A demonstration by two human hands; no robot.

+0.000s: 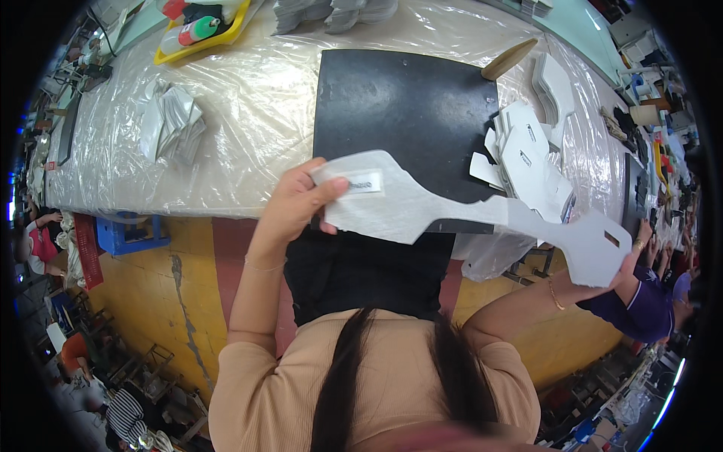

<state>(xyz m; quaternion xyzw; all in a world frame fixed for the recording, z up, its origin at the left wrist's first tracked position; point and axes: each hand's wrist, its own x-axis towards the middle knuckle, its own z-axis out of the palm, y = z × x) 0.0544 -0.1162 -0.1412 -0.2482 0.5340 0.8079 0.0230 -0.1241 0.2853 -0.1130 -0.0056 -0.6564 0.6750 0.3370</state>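
Pale piece: I have the long, two-lobed pale piece (pixel 482 212) strung between the hands, over the near edge of the black board (pixel 399 105); contact with the board I can't tell.
Left hand: the left hand (pixel 301 197) pinches the broad left lobe, thumb on top against the white label patch (pixel 363 183).
Right hand: the right hand (pixel 622 276) is at the slotted lobe and seems to grasp it; the fingers are mostly hidden from me.
Long axis: it runs hand to hand, the right end slanting toward the body; I judge any turn hinges on this line.
Loose pieces: the pile (pixel 527 162) lies just beyond the narrow neck, nearer my right hand.
Wooden tool: the tool (pixel 510 60) sits beyond that pile, well apart from both hands.
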